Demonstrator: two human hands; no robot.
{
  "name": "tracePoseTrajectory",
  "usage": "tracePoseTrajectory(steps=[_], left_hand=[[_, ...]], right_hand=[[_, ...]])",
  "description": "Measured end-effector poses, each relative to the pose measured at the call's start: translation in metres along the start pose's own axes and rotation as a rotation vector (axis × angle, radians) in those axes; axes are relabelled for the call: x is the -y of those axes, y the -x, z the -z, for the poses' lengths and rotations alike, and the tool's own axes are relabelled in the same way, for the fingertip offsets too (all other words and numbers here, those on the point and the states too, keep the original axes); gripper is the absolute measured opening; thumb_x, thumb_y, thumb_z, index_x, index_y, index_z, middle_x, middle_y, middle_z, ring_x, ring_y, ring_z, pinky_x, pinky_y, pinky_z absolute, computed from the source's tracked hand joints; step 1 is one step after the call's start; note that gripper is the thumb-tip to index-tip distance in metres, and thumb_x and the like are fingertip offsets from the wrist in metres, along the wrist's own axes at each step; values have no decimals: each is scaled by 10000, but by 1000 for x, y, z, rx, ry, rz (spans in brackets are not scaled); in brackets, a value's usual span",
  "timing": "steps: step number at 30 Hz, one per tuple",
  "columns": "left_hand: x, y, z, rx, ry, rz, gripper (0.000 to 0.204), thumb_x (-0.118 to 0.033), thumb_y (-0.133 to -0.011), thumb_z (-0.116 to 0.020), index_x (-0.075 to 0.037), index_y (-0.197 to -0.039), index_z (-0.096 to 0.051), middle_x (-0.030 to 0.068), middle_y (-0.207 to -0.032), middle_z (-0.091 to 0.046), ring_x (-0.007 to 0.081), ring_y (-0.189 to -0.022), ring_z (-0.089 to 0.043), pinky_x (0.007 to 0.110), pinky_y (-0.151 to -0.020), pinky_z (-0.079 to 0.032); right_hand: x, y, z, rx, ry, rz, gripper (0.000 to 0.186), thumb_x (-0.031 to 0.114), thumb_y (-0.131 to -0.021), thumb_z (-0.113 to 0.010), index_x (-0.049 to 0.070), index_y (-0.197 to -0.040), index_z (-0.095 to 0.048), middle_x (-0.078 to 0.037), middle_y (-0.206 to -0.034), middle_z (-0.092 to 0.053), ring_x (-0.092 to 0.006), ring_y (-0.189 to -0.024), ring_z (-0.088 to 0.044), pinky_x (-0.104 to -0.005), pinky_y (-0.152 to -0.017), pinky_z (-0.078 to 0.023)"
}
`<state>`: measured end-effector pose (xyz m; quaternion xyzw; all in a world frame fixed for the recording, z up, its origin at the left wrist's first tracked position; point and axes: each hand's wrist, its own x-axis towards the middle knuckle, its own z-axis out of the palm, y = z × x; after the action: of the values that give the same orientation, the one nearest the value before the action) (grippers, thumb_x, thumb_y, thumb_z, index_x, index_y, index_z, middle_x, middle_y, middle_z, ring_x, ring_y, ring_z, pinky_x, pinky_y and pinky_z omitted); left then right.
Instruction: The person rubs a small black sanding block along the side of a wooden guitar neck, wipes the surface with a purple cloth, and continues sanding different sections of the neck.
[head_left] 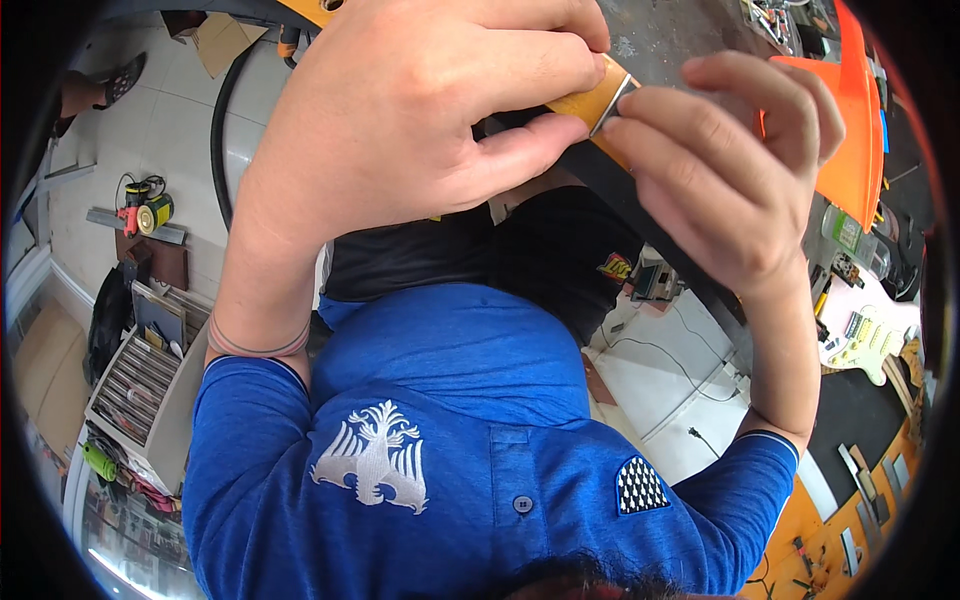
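Observation:
A narrow amber-yellow piece, wood-like (585,100), lies at the top centre, crossed by a thin silver strip (614,105) with a dark band beside it. My left hand (420,110) is closed on the amber piece, thumb and fingertips pressed to it left of the strip. My right hand (735,180) has its first fingertips pinched at the strip's right side, the other fingers curled above. The back of my left hand hides much of the piece, and what my right fingertips grip is too small to make out fully.
Dark bench edge (700,295) below my right hand; orange plastic object (845,150) at upper right. Cream guitar body (870,340) and several metal bars (865,500) at right. Cordless tools (150,210), white storage box (140,400) at left; someone's foot (120,80) at upper left.

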<state>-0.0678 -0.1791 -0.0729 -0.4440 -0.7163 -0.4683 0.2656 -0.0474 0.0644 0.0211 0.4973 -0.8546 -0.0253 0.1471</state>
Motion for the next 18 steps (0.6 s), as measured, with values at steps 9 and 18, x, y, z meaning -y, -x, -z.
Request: tracePoseTrajectory(steps=[9,18], left_hand=[[-2,-3,1,0,-29,-47,258,-61,-745,-885,-25,-969,-761,115,-1060,-744,290,-931,-729,389,-791,-560],[0,-3,-2,-1,-17,-55,258,-47,-734,-884,-19,-958,-757,113,-1051,-745,289,-898,-719,386,-783,-554]], right_hand=[[-3,1,0,9,-2,0,319,166,-676,-823,201,-993,-817,59,-1105,-788,-244,-1125,-663,-396,-1011,-400],[-34,9,-14,-37,163,-40,264,98,-754,-819,153,-1012,-801,-18,-1064,-750,-259,-1066,-640,-412,-984,-439]])
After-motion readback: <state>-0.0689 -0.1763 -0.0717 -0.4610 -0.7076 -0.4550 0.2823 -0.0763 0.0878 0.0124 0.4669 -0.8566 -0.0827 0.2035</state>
